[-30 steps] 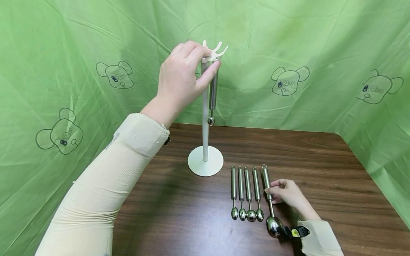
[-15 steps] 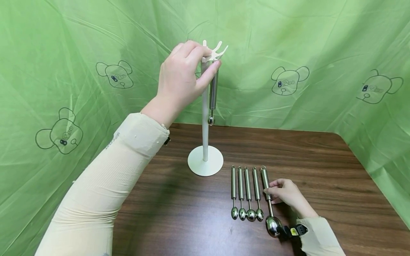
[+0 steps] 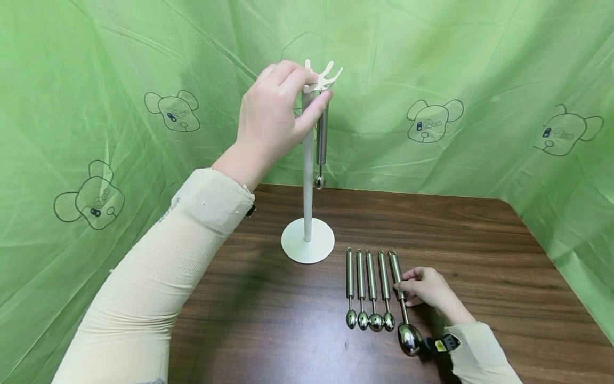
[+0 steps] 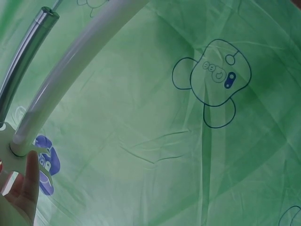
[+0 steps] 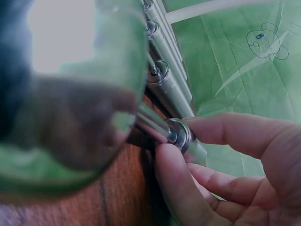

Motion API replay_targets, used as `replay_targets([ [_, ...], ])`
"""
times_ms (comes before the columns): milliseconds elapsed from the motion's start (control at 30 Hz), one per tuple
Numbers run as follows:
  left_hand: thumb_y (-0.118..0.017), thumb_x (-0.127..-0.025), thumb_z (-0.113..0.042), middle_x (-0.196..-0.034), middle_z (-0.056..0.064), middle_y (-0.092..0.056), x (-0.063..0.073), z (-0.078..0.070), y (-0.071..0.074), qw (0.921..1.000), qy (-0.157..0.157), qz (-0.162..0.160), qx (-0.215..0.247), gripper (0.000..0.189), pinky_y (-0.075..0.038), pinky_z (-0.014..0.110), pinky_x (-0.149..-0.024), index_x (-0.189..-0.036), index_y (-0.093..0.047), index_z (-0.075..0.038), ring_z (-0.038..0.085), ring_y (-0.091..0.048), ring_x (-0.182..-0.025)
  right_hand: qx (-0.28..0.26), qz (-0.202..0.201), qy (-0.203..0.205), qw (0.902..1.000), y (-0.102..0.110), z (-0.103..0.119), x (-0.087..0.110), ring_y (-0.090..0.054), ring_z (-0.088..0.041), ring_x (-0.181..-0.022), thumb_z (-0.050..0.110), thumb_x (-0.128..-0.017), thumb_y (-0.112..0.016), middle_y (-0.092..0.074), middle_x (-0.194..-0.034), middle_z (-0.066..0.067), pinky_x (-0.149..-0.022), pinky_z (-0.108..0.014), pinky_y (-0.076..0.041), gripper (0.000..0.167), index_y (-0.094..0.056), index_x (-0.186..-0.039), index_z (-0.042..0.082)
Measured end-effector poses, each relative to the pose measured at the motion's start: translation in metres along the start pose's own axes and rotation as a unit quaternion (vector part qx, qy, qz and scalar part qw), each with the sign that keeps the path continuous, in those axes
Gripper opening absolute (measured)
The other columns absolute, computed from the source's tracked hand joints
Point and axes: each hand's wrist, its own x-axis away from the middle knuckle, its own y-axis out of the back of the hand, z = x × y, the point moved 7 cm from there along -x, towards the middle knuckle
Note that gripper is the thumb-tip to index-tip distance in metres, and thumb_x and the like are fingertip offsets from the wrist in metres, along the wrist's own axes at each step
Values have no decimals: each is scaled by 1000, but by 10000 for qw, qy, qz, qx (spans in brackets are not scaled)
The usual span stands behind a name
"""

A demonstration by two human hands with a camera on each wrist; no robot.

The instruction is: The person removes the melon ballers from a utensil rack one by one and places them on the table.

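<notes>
My left hand [image 3: 271, 109] pinches the white hook top [image 3: 323, 83] of a tall stand. In the left wrist view, fingers [image 4: 31, 183] lie against that top, where the white pole [image 4: 70, 70] meets it. From a hook hangs a slim steel scoop [image 3: 322, 140], its small bowl pointing down, its upper end partly behind the thumb. My right hand [image 3: 428, 292] pinches the handle of the largest steel scoop [image 3: 409, 340], the rightmost in a row. The right wrist view shows thumb and index finger at the handle's lower end, the big shiny bowl [image 5: 70, 103] filling the near side.
Several smaller steel scoops [image 3: 371, 274] lie side by side left of the large one, ring ends away from me. The stand's round white base [image 3: 308, 250] rests on the brown wooden table [image 3: 431, 224]. Green printed cloth [image 3: 374, 144] surrounds the table.
The large scoop's ring end has shifted slightly left in my right hand. The hanging scoop has swung a little to the right. My left hand stays at the stand's top.
</notes>
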Motion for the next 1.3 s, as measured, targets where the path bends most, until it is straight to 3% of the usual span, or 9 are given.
replay_targets([
  [533,-60,-97,-35,-101,5,-70,0,0,-1,9999,-91,72,-75,31,-54,35,-74,-108,-71,-8,25,-61,-94,337,156,77,9993,1,3,2,-65,-16,-52,16,-87,-74,-66,-87,-12,-55,-36,-60,53,-51,-123,-16],
  [867,-60,-98,-36,-101,5,-69,0,-1,0,9999,-115,58,-84,31,-54,35,-73,-107,-71,-8,25,-60,-94,947,82,352,9948,14,24,11,-66,-18,-69,26,-91,-71,-67,-94,-15,-62,-33,-61,51,-55,-123,-11],
  [967,-60,-98,-36,-101,5,-69,0,-1,0,9999,-117,55,-90,31,-54,35,-73,-107,-71,-8,25,-60,-94,1084,-11,591,9923,19,37,13,-68,-19,-73,25,-92,-69,-66,-98,-17,-65,-31,-61,51,-55,-126,-11],
  [1133,-60,-98,-35,-101,5,-69,0,-1,0,9999,-126,69,-68,31,-53,35,-73,-108,-71,-8,25,-61,-95,1641,-400,1168,9787,28,65,19,-69,-17,-72,32,-93,-68,-70,-95,-11,-64,-26,-54,49,-60,-125,-5],
  [1300,-60,-98,-36,-101,4,-70,0,-1,0,9999,-104,82,-75,31,-54,35,-74,-108,-71,-8,25,-61,-95,1465,-552,1656,9737,30,94,26,-70,-15,-72,33,-94,-67,-73,-97,-11,-70,-24,-54,44,-64,-122,-1],
])
